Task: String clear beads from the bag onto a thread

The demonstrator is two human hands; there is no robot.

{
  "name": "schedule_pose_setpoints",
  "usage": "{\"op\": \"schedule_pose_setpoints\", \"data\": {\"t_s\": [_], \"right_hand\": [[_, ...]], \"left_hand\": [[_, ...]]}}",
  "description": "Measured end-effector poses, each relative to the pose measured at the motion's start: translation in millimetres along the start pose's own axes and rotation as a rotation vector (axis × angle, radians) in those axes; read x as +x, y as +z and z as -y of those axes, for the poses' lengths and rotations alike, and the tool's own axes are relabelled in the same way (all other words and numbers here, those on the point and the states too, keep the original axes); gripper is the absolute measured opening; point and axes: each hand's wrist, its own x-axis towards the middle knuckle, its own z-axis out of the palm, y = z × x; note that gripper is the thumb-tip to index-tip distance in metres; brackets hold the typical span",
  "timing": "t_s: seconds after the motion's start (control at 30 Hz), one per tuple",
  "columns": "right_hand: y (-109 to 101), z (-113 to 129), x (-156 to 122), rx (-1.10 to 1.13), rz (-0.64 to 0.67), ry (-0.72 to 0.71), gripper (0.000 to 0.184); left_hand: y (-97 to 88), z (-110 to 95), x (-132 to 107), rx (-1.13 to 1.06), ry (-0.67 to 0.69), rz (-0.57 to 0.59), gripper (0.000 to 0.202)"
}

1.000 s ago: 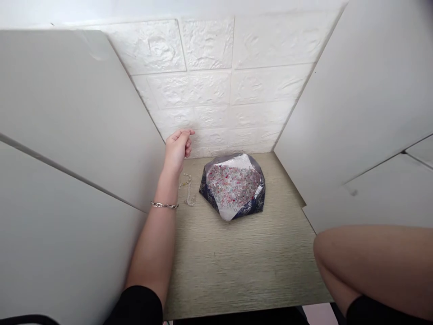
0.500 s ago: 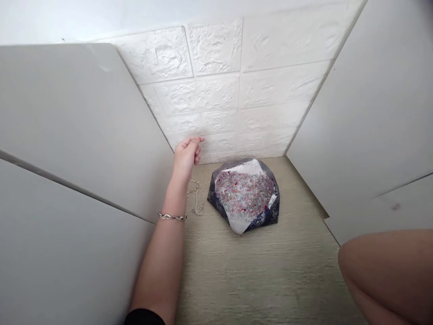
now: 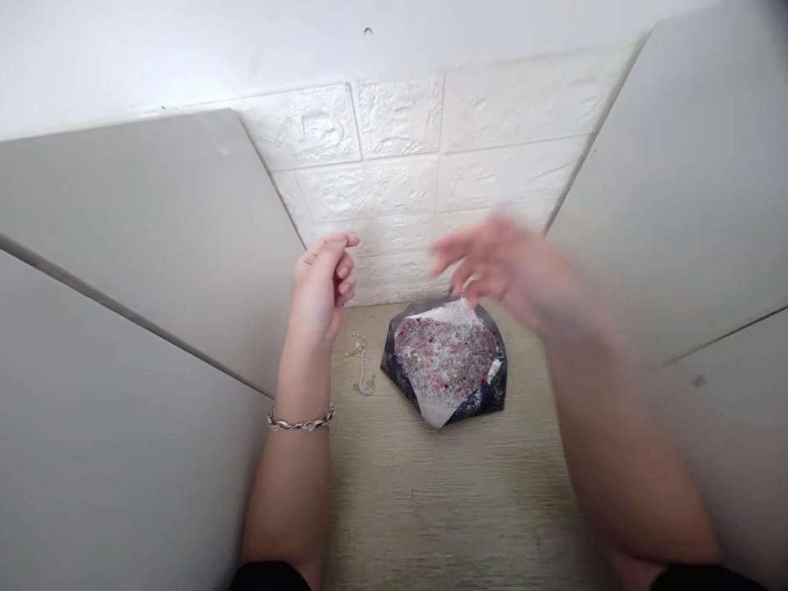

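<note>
My left hand is raised above the table, thumb and forefinger pinched together, with the other fingers curled; what it pinches is too small to make out. A metal bracelet sits on that wrist. Below it a short string of pale beads lies on the wooden table. To the right, an open dark-blue foil bag is spread flat and holds many small pink, white and red beads. My right hand hovers over the bag's far edge, smeared by motion, its fingers seeming to be apart.
Grey panels wall in the table on the left and right. A white brick-patterned wall closes the back.
My right arm has swung up from the lower right to above the bag. My left hand has drawn back a little from the wall, still pinched.
</note>
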Motion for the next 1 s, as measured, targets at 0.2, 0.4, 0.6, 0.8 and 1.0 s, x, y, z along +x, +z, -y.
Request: {"op": "schedule_pose_setpoints", "data": {"t_s": [0.2,0.4,0.6,0.8,1.0], "right_hand": [[84.5,-10.7,20.3,-0.096,0.216,-0.095,0.041],[112.3,-17.4,23.4,-0.314,0.247,-0.104,0.025],[123.5,-23.0,15.1,-0.635,0.347,-0.089,0.025],[126.6,-23.9,13.7,-0.655,0.339,-0.119,0.026],[95.2,-27.2,14.4,-0.392,0.366,-0.124,0.024]], "left_hand": [[-3.8,-23.2,-14.2,-0.049,0.055,-0.007,0.016],[-5.3,-33.4,-20.6,-0.06,0.078,-0.04,0.017],[-5.6,-43.2,-27.5,-0.067,0.15,-0.121,0.017],[-3.8,-46.2,-31.0,-0.03,0.191,-0.186,0.017],[-2.0,-46.1,-30.0,-0.176,0.204,-0.196,0.012]]}}
